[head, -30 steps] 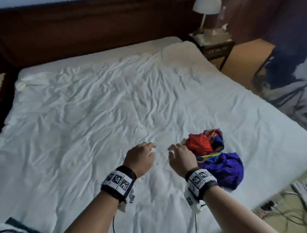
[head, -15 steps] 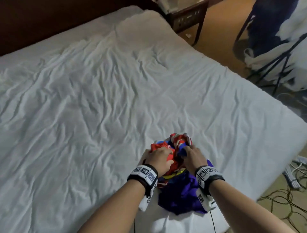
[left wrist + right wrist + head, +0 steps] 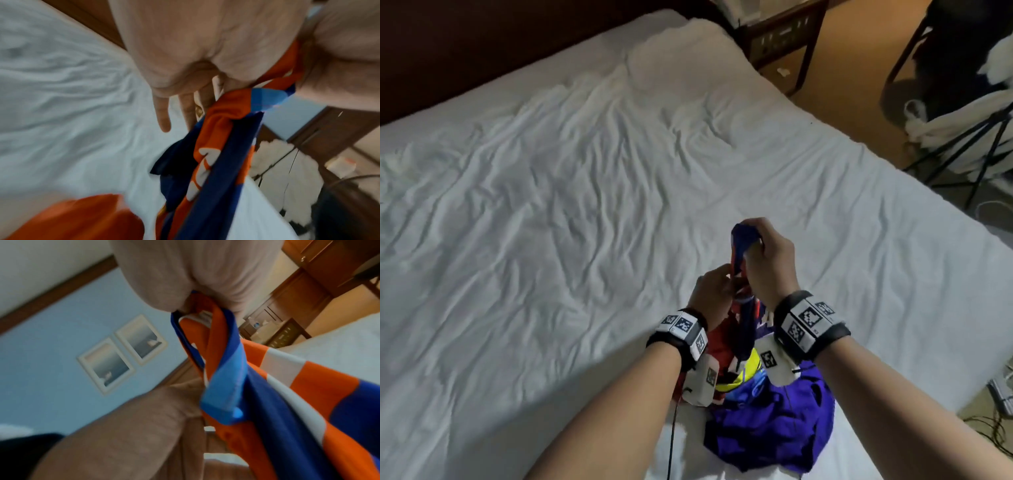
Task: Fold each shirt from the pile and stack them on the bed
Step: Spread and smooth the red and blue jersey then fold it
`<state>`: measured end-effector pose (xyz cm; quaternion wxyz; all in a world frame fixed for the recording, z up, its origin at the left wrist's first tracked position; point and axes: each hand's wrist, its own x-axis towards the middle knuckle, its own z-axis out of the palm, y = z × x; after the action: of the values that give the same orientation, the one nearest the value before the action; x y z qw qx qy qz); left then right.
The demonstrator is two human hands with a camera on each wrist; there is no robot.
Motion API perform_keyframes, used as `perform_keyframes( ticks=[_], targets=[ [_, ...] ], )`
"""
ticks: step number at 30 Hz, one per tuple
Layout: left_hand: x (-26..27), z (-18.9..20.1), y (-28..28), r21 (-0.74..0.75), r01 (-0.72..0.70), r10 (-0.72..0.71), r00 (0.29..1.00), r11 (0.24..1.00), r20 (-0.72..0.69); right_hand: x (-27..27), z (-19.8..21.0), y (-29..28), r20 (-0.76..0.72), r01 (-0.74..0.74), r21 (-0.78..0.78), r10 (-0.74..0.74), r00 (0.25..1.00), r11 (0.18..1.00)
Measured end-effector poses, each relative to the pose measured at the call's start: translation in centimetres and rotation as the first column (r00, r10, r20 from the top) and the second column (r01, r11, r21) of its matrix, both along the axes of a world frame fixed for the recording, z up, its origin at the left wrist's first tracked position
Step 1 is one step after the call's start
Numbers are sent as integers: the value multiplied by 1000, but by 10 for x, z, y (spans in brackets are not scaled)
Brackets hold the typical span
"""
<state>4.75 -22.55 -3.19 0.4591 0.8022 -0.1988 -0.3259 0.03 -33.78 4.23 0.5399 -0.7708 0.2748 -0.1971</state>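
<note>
- Dark wooden headboard runs along the far side of the bed — its wood sits in deep shadow.
- A dark nightstand stands at the bed's far corner, on tan flooring.
- Black tripod legs spread beside white cloth.
- Cables trail over the floor at lower right.
- Two framed pictures hang side by side on a pale blue wall — brown trim above.

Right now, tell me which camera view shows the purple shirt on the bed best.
The head view: the purple shirt lies crumpled on the bed below the right hand, nearly whole in frame. Neither the left wrist view nor the right wrist view shows it; both are filled by the orange and blue shirt being lifted.
</note>
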Motion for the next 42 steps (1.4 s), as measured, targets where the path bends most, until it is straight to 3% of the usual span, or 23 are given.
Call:
perform_keyframes(
  ticks=[3, 6, 8, 11, 16, 18, 20, 24, 27, 29, 31, 32, 37, 40, 42],
  targets=[
    [22, 64, 16, -238, -242, 236, 970, 940, -57, 27, 45, 8, 153, -15, 127, -5, 988, 992],
    [40, 135, 50, -379, -361, 400, 916, 852, 25, 31, 67, 27, 193, -184, 115, 160, 968, 976],
    [44, 186, 79, -478, -363, 465, 879, 800, 110, 19, 78, 56, 209, -341, 143, 308, 928, 929],
    [42, 252, 128, -556, -369, 560, 798, 745, 221, 1, 87, 109, 140, -462, 27, 454, 880, 887],
    [29, 337, 227, -616, -444, 691, 682, 651, 238, 6, 133, 186, 164, -434, -57, 437, 884, 899],
    [17, 360, 267, -641, -464, 677, 726, 612, 120, 10, 163, 214, 215, -445, -80, 451, 866, 892],
    [-1, 370, 303, -650, -403, 583, 809, 644, 76, 17, 195, 241, 295, -437, -75, 439, 849, 896],
    [-44, 334, 360, -556, -340, 564, 770, 759, 299, 30, 263, 300, 457, -344, -41, 323, 829, 938],
    [-68, 292, 387, -431, -330, 461, 852, 840, 248, 29, 304, 343, 574, -372, 30, 289, 766, 928],
    [-75, 272, 406, -308, -427, 517, 790, 850, 331, 21, 325, 364, 594, -376, 35, 283, 753, 926],
    [-80, 267, 434, -245, -549, 597, 679, 799, 426, 16, 338, 374, 554, -308, -49, 282, 783, 950],
    [-80, 268, 451, -254, -566, 615, 662, 785, 428, 15, 339, 374, 513, -272, -112, 290, 808, 956],
    [-83, 298, 534, -378, -488, 612, 700, 787, 369, 5, 319, 355, 198, -216, -371, 304, 932, 903],
    [-86, 333, 555, -438, -411, 591, 671, 799, 448, -16, 299, 360, 4, -286, -425, 318, 948, 859],
    [-87, 355, 557, -424, -351, 539, 681, 835, 496, -32, 280, 372, -26, -298, -456, 321, 947, 839]
  ],
)
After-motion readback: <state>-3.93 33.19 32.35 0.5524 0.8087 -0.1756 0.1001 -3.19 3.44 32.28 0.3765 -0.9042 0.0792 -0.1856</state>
